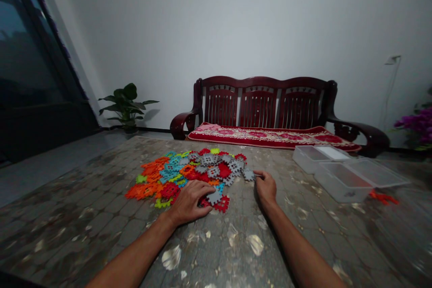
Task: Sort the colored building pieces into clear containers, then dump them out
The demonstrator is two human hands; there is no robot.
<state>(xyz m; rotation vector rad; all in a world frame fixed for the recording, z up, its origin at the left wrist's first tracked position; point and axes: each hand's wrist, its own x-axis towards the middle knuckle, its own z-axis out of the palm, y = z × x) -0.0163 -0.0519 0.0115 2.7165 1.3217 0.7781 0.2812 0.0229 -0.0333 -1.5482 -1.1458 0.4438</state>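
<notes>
A pile of flat, toothed plastic gear pieces (175,175) in orange, blue, red, green and grey lies on the table. My left hand (192,200) is at the pile's near edge, thumb and fingers curved around a grey gear piece (213,197). Just beside that piece lies a red gear piece (222,204). At the right end of the pile, my right hand (266,187) pinches the edge of another grey gear piece (249,174). More grey gear pieces (236,165) lie heaped to its left.
Clear plastic boxes (340,182) with lids stand on the table (236,247) at the right, with orange pieces (384,196) beside them. Beyond the table is a dark wooden bench (258,103). A potted plant (126,103) stands at the back left.
</notes>
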